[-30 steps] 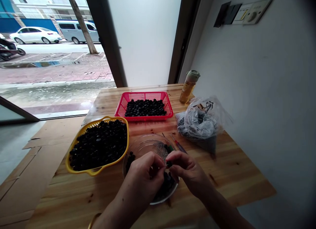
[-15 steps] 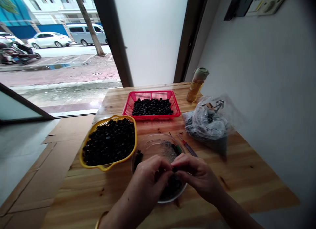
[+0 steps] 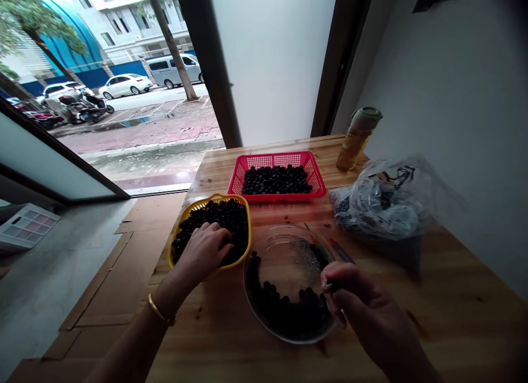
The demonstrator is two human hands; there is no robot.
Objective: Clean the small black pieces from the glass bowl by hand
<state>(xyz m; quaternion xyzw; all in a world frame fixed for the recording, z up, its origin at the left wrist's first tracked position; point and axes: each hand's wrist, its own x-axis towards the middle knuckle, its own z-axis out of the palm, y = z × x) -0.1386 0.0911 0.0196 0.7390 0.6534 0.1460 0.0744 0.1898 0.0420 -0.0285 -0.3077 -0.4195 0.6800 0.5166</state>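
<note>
In the yellow basket [image 3: 250,229], my left hand [image 3: 208,242] reaches down into a heap of small, round, shiny black pieces [image 3: 226,212]. Its fingers curl into the heap; the fingertips are partly hidden, and what they hold cannot be made out. At the right edge of a clear round tray [image 3: 284,339], my right hand [image 3: 358,297] is closed in a pinch on a small black piece [image 3: 333,285] with a bright glint. More black pieces [image 3: 284,311] line the tray's near and left sides, and thin silvery pins or wires [image 3: 307,256] lie toward its far right.
A red basket [image 3: 276,197] of black pieces stands at the back. Right of it are a lidded bottle [image 3: 355,143] of amber liquid and a clear plastic bag [image 3: 383,207] of dark pieces. A slim-handled tool [image 3: 341,251] lies behind the tray. A white wall bounds the right.
My hands, together over the tray before, are now apart. My left hand has moved left into the yellow basket; my right has shifted right. The view has turned left.
</note>
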